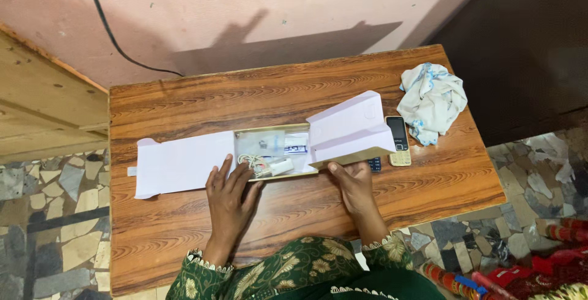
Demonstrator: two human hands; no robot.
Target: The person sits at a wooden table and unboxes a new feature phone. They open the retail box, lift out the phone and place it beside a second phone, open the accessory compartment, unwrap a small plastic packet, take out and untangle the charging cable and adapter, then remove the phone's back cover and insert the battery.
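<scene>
A small cardboard box (184,165) lies open in the middle of the wooden table (429,183), its white flaps spread to the left and raised on the right. Inside the box tray (273,150) I see a clear plastic bag, a white cable and a small white charger-like part. My left hand (229,197) rests flat at the tray's near edge, fingers apart, fingertips touching the box. My right hand (353,185) holds the lower edge of the raised right flap (349,130), thumb on it.
A gold keypad phone (399,140) lies just right of the flap, with a darker keypad device (375,164) partly hidden under it. A crumpled white-and-blue cloth (432,101) sits at the table's far right. A black cable (110,30) runs down the pink wall.
</scene>
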